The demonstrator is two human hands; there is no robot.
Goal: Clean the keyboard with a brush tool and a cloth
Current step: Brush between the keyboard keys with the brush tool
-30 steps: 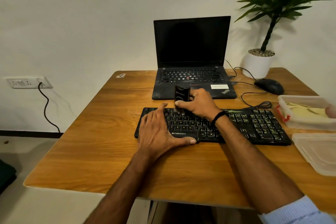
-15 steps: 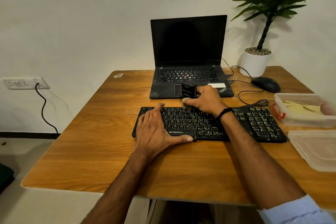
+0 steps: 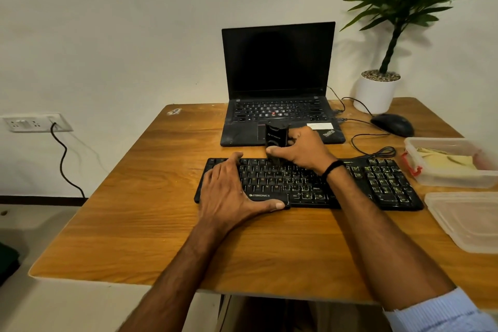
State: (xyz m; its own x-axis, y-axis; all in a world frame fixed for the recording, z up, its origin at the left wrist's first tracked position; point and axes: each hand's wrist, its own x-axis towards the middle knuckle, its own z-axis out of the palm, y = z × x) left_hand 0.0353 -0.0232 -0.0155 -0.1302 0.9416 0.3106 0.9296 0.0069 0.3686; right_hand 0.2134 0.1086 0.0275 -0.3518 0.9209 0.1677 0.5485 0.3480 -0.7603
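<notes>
Centre frame, the left hand [image 3: 229, 191] lies flat, fingers spread, on the left end of the keyboard [image 3: 382, 183], thumb along its front edge, likely pinning it against the brushing. Just right, the right hand [image 3: 304, 151] is curled round an upright black brush tool [image 3: 277, 137], tip down on the top rows. The keyboard is long and black, with pale-marked keys. At the right edge, a yellow cloth [image 3: 444, 160] lies in an open tub [image 3: 458, 181] — probably for wiping.

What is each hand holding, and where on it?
The right hand grips the brush low on its body. The left hand holds nothing; it rests flat on the keyboard.
</notes>
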